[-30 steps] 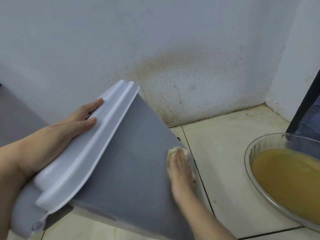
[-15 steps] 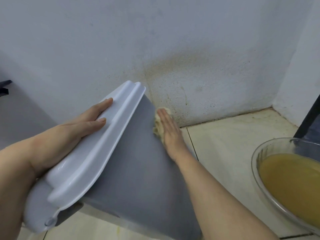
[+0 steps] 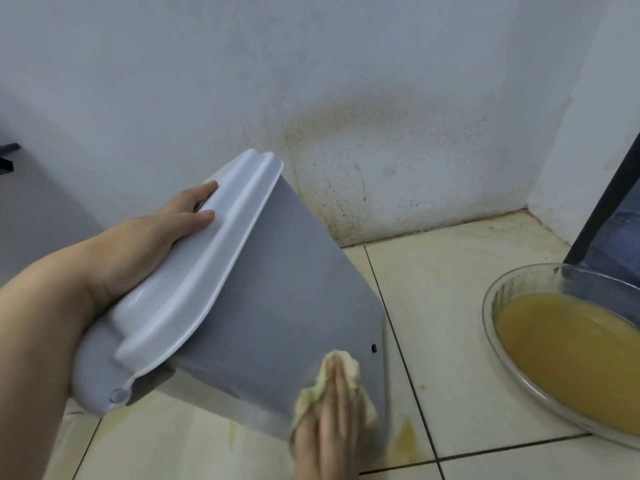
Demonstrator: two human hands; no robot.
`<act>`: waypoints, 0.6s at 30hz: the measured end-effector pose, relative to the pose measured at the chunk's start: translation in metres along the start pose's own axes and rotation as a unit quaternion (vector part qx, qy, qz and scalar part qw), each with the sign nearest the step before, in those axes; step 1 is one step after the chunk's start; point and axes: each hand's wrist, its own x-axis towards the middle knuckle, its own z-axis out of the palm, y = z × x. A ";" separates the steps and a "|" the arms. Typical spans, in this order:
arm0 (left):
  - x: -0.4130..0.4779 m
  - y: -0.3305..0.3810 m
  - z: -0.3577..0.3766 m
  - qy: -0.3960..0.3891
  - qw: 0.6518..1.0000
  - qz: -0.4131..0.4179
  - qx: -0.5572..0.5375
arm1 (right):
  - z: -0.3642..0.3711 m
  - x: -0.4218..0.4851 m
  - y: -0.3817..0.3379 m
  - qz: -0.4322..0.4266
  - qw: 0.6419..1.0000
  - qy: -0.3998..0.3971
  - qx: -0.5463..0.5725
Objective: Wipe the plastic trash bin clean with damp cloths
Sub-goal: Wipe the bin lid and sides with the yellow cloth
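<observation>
Bottom centre, the right hand (image 3: 332,429) presses a yellowish cloth (image 3: 342,361), fingers flat, against the grey trash bin (image 3: 277,306) tilted on the tiled floor (image 3: 446,327) mid-frame. The left hand (image 3: 145,244), fingers straight, braces its white lid (image 3: 207,271) at centre left; beyond, a stained wall (image 3: 381,150).

The grey trash bin (image 3: 277,289) is tilted, its white lid (image 3: 207,268) under the left grip (image 3: 145,244), fingers straight. The right grip (image 3: 332,427) presses a yellowish cloth (image 3: 343,362) against the bin's lower side. Right of the bin stands a glass bowl (image 3: 491,299) of yellow liquid.
</observation>
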 end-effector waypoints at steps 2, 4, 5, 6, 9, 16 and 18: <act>-0.001 0.016 0.012 0.015 1.000 -0.004 -0.001 | -0.004 0.008 -0.036 -0.022 0.999 -0.020 0.038; -0.008 0.040 0.027 0.016 1.000 -0.016 -0.009 | -0.014 0.026 -0.072 -0.051 0.996 -0.019 0.064; -0.013 0.054 0.034 0.014 0.999 -0.025 -0.014 | -0.020 0.038 -0.083 -0.084 0.994 -0.022 0.061; -0.018 0.061 0.040 0.009 1.000 -0.018 -0.018 | -0.024 0.044 -0.086 -0.114 0.991 -0.016 0.063; -0.031 0.084 0.051 0.044 0.999 -0.018 -0.025 | -0.030 0.051 -0.063 -0.110 0.982 -0.031 0.148; -0.048 0.116 0.065 0.057 0.994 -0.016 0.094 | -0.072 0.099 -0.024 0.359 0.661 -0.088 0.653; -0.046 0.125 0.077 0.047 0.992 -0.012 0.116 | -0.082 0.105 -0.024 0.346 0.642 -0.052 0.682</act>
